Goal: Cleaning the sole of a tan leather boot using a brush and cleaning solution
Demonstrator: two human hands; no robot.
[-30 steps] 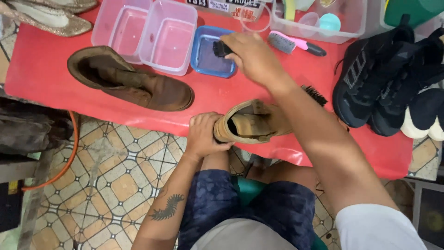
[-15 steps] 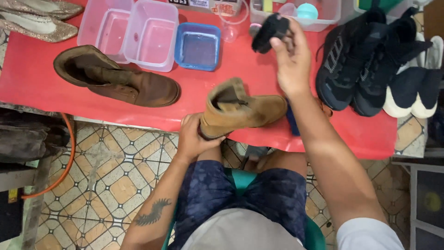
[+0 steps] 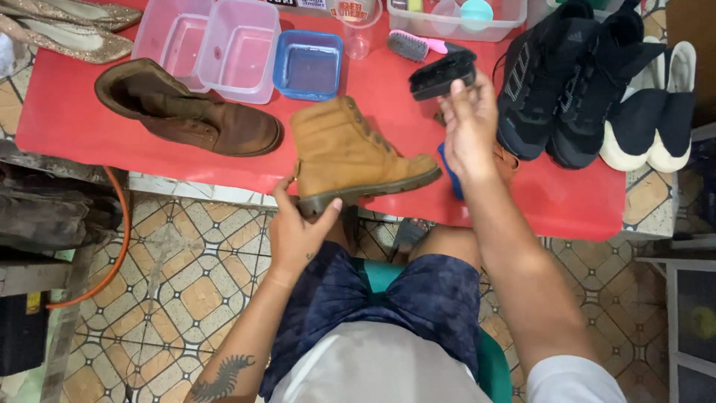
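Head camera looking down: we sit at a low red table (image 3: 112, 127) that stands on a patterned tile floor (image 3: 186, 291), our knees at its near edge. Our left hand (image 3: 298, 231) is clamped on the heel of a tan boot (image 3: 350, 153), thumb at the back, fingers under the sole; the boot stands nearly upright at the table's near edge, its toe pointing right. Our right hand (image 3: 470, 127) is closed around a black brush (image 3: 444, 75), held above the table just right of the boot and apart from it.

Left of the tan boot, a darker brown boot (image 3: 201, 119) lies on its side. Behind them sit two pink tubs (image 3: 216, 45) and a small blue tub (image 3: 308, 66), all touching or nearly so. A second brush with a pink handle (image 3: 414, 45) lies near a clear tray (image 3: 447, 22) at the far edge. Black sneakers (image 3: 567, 82) and black-and-white slip-ons (image 3: 656, 104) crowd the right end. Glittery flat shoes (image 3: 67, 30) rest at the far left corner.

Bare red surface shows between the two boots and along the near right edge. An orange hose (image 3: 119, 231) curves down on the floor to our left.
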